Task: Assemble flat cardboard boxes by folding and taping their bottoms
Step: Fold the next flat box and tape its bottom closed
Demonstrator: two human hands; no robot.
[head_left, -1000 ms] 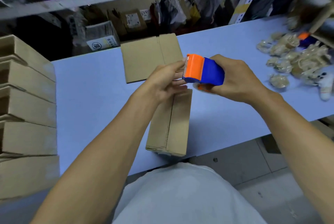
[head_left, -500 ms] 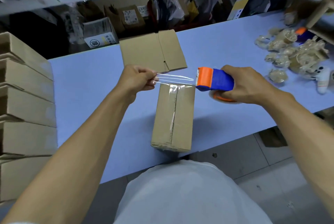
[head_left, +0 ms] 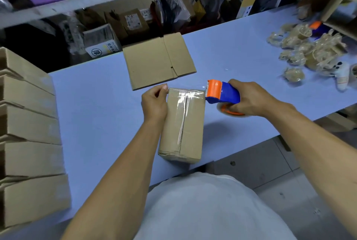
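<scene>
Box (head_left: 183,123): left hand (head_left: 154,104) pinches tape, barely visible; right hand (head_left: 249,98) grips dispenser (head_left: 222,92).

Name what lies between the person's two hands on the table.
In the head view, the taped far end of the upright cardboard box lies between the left hand and right hand.

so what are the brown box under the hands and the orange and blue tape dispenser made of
The brown box looks like matte corrugated cardboard: fluted edges show at its near end, with glossy clear tape reflecting light across its far end. The orange and blue tape dispenser is probably moulded plastic, given its smooth, saturated, slightly shiny surface.
</scene>
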